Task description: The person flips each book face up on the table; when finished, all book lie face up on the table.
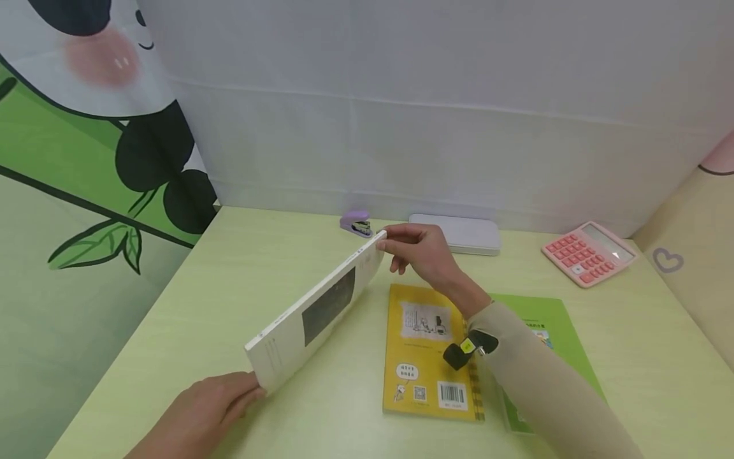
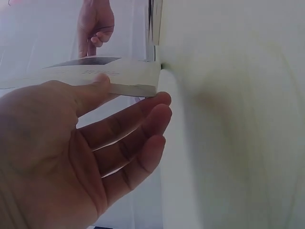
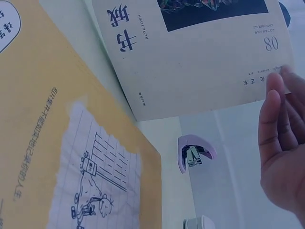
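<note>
A white magazine (image 1: 287, 347) with a dark picture on its cover is held on edge, running slantwise over the table. My left hand (image 1: 203, 408) pinches its near lower corner. In the left wrist view the thumb lies on the cover of the magazine (image 2: 136, 71), with the fingers below its edge. My right hand (image 1: 424, 255) pinches the far upper corner between thumb and fingers. Large Chinese characters show on the magazine (image 3: 190, 71) in the right wrist view. Beneath the right forearm lies a yellow spiral-bound book (image 1: 418, 354), back cover up.
A green book (image 1: 564, 331) lies right of the yellow one, partly hidden by the sleeve. Along the back stand a purple stapler (image 1: 355, 223) and a flat white case (image 1: 473, 237). The pink calculator (image 1: 590, 255) lies at the back right, near a cloth-covered wall (image 1: 459, 159).
</note>
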Demonstrator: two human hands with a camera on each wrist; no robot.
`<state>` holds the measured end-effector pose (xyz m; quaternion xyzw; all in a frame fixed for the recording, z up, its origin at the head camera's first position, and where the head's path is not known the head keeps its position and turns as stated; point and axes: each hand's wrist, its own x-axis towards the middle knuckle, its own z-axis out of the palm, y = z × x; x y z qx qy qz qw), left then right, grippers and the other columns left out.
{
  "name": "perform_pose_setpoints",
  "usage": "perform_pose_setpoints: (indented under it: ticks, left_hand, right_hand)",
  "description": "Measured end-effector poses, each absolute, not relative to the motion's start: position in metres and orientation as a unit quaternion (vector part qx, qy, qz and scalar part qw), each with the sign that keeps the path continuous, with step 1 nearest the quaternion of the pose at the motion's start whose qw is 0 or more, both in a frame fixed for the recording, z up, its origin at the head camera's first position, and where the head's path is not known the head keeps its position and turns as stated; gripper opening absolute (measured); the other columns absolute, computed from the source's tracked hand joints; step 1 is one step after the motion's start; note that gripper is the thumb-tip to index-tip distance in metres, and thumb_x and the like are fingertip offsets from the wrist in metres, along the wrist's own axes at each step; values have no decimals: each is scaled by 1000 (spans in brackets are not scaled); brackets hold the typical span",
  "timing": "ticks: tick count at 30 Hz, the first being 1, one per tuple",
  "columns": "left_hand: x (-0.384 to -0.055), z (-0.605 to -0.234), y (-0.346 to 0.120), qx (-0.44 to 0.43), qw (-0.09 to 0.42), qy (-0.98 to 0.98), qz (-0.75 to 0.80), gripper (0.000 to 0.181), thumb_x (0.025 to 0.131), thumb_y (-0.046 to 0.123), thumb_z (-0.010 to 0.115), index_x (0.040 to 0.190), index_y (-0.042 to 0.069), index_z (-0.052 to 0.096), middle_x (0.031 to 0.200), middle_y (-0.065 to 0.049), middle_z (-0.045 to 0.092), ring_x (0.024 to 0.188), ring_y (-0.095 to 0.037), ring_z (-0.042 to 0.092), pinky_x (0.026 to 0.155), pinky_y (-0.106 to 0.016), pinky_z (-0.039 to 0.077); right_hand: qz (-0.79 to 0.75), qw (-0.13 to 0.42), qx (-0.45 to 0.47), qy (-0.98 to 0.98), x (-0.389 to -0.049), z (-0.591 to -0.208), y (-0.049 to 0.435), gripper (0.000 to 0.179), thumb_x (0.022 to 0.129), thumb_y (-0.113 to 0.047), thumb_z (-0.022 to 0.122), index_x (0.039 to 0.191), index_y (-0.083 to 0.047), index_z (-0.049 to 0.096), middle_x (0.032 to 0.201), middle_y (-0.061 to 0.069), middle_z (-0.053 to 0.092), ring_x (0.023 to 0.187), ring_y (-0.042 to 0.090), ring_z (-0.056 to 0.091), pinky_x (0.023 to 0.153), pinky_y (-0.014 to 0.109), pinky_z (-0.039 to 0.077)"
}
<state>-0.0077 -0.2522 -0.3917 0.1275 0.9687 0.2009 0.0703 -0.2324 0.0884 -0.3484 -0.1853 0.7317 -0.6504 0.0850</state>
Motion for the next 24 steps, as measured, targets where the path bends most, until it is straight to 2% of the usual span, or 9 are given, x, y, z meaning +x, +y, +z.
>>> perform_pose_setpoints:
  ticks: [5,17,20,24]
  left_hand:
    - [-11,-388,-252,95,114,963,225,11,105,29,64,115,29,69,76,20,55,68,2,45,62,-24,40]
    - [-20,-380,-256,69,180,933,305,26,107,24,61,131,18,68,85,11,65,71,-3,50,62,-24,40]
    - [-20,-378,-255,73,171,932,310,23,107,23,61,127,17,69,85,11,64,71,-2,50,62,-24,40]
    - [-19,-377,-254,83,147,935,313,11,108,23,60,114,20,68,84,11,60,72,0,49,61,-24,40]
  right_hand:
    - [-653,80,-192,729,-233,-347,92,30,98,-8,75,126,2,74,95,0,77,59,13,66,60,26,58]
    - [-641,89,-204,734,-236,-339,97,32,99,-3,72,130,5,72,93,-3,76,64,10,64,61,23,55]
    - [-639,90,-211,734,-236,-337,98,33,100,-2,70,132,4,71,93,-4,76,66,11,63,62,23,55]
    - [-630,84,-218,740,-237,-331,100,32,100,-3,70,132,2,72,95,-2,77,66,12,60,62,24,54]
